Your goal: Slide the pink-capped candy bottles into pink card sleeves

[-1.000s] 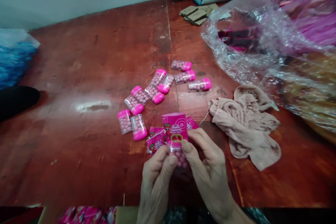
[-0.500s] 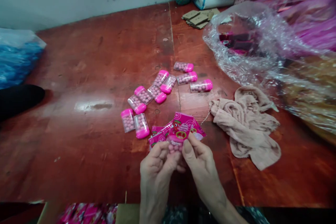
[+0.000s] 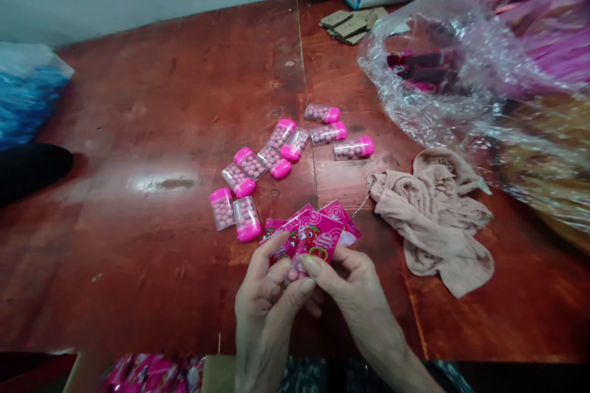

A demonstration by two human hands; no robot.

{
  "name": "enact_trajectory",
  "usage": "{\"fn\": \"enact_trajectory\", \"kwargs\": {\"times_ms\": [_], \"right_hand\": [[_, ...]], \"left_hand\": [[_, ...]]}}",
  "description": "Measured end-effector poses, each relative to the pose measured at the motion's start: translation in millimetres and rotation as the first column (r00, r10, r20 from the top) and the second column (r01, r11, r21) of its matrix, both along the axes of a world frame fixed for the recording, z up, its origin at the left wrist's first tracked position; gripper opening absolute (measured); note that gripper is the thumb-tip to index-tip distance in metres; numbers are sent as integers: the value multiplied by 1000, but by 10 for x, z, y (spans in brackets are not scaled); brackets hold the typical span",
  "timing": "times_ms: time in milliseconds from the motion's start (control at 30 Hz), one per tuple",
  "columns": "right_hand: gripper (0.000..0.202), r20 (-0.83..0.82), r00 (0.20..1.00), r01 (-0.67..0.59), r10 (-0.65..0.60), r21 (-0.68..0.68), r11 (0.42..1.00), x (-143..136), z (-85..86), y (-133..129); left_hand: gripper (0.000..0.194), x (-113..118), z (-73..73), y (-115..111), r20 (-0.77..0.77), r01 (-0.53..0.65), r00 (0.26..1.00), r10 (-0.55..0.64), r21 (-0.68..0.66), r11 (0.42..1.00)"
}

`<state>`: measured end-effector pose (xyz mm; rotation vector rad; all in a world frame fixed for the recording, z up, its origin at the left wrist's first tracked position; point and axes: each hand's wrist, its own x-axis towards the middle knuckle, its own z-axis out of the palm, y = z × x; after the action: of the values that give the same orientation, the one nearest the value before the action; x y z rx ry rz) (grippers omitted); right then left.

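Observation:
Near the table's front edge, both hands close on one small clear candy container (image 3: 295, 270) with pink balls inside and a pink printed wrapper (image 3: 319, 234) over its far end. My left hand (image 3: 267, 301) grips it with thumb and fingers from the left. Pinching from the right, my right hand (image 3: 353, 288) has its thumb on the wrapper's lower edge. Fingers hide most of the container. More pink printed wrappers (image 3: 343, 216) lie just behind the hands. Further back, several pink-capped candy containers (image 3: 246, 219) lie loosely on the table.
A crumpled beige cloth (image 3: 433, 215) lies to the right. Behind it spreads a clear plastic bag (image 3: 391, 89) with dark pink items. Cardboard pieces (image 3: 353, 26) lie at the back. At left are a blue-filled bag (image 3: 27, 98) and a black rounded object (image 3: 37, 172). Pink packets (image 3: 152, 374) sit below the edge.
Both hands have come slightly lower and nearer with the container and wrapper. My left thumb has moved up beside the right thumb, and the left index finger is lifted more.

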<state>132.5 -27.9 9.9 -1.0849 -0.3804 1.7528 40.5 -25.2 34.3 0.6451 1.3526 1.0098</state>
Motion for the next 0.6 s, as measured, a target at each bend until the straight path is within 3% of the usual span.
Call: {"fn": "enact_trajectory", "kwargs": {"times_ms": [167, 333, 467, 600], "right_hand": [[22, 46, 997, -60, 58, 25, 998, 54, 43, 31], [24, 198, 979, -42, 36, 29, 999, -38, 52, -15], [21, 243, 969, -55, 40, 53, 997, -35, 66, -31], [20, 300, 953, -69, 40, 85, 994, -24, 45, -48]], "left_hand": [[33, -33, -74, -4, 76, 33, 997, -33, -3, 999], [23, 19, -122, -50, 179, -88, 980, 85, 9, 996], [29, 47, -169, -88, 227, -141, 964, 140, -8, 990], [36, -28, -218, -125, 244, -106, 962, 119, -66, 992]]}}
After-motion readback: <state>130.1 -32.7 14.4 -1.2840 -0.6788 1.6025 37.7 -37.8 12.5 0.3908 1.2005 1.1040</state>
